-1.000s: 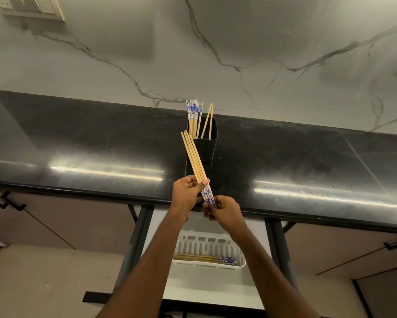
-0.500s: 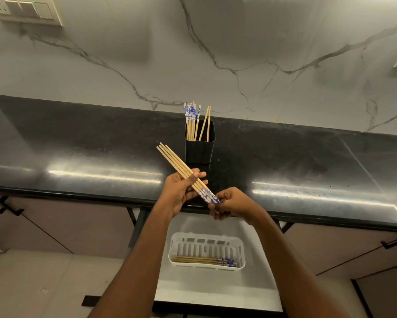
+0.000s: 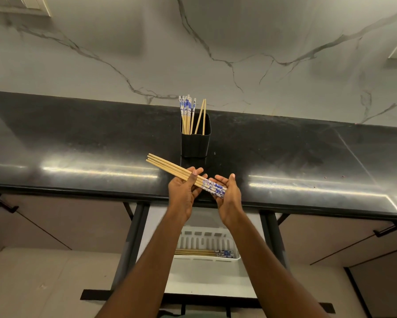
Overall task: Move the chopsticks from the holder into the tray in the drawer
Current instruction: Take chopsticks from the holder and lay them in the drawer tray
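Your left hand (image 3: pixel 183 191) pinches four wooden blue-patterned chopsticks (image 3: pixel 170 167) over the black counter (image 3: pixel 78 145) while your right hand (image 3: pixel 228 196) loosely cups their ends, likely squaring them for the white slotted tray (image 3: pixel 215 237) below.

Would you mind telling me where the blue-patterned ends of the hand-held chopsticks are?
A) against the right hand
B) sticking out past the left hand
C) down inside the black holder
A: the held chopsticks have their patterned ends against the right hand, while the left hand pinches the shafts and the plain tips jut out leftward.
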